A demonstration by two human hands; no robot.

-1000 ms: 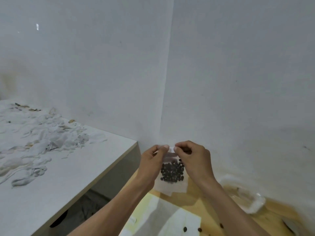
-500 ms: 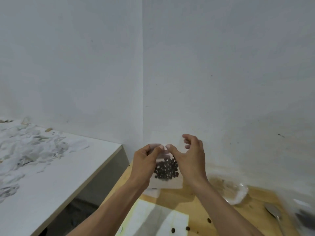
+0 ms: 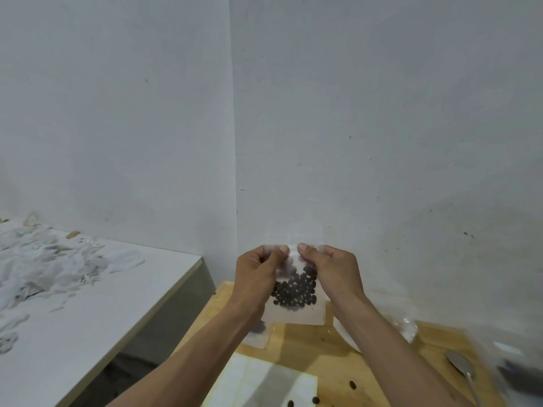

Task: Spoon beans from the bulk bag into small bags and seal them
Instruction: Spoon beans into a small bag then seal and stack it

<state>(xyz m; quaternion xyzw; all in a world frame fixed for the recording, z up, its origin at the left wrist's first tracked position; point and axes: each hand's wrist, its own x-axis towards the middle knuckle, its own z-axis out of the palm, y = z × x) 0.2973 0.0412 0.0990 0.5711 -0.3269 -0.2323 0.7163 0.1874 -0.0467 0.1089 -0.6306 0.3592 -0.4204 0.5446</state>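
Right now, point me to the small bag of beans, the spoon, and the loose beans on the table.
small bag (image 3: 296, 314): head view, clear lower panel under the beans.
spoon (image 3: 460, 366): head view, middle of the bowl.
loose beans (image 3: 352, 385): head view, one bean lying on the wood.

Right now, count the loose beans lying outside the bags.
4 loose beans show, all low on the wooden table: one right of the white paper, one and one by its lower edge, one faint. The arms may hide more.

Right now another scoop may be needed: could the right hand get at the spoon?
Probably not yet: the right hand pinches the small bag with the left hand. Freed, the spoon lies unobstructed nearby.
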